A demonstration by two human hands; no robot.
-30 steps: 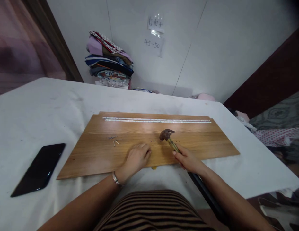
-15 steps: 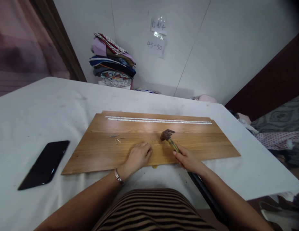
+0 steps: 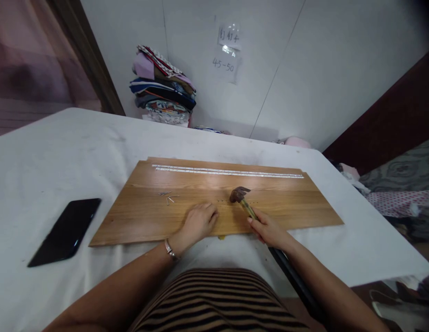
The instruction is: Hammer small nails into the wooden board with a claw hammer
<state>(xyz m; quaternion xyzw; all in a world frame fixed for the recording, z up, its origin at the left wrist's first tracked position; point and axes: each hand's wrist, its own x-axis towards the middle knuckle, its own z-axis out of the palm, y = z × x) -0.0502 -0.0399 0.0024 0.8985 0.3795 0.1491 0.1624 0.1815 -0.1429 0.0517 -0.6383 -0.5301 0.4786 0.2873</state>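
My right hand (image 3: 267, 228) is wrapped round the handle of a claw hammer (image 3: 240, 194). Its head is rusty brown, with a yellowish shaft and a long black grip running back under my forearm. The head is at a row of small dark marks or nail heads (image 3: 252, 202) on a wooden board (image 3: 290, 212); whether it touches the wood I cannot tell. To its left, my left hand (image 3: 200, 220) rests on the board with fingers curled together, and what they may hold is hidden. Several loose nails (image 3: 169, 198) lie farther left on the board.
Two white measuring strips (image 3: 228, 172) run along the board's far side. A black phone-like slab (image 3: 65, 233) lies left of the board on the white-covered table (image 3: 124, 138). Folded cloths (image 3: 162, 87) are stacked against the wall behind, beneath which the table edge runs.
The view has shifted slightly, so the board's left end and the black slab appear a little higher. Both hands and the hammer stay almost where they were.
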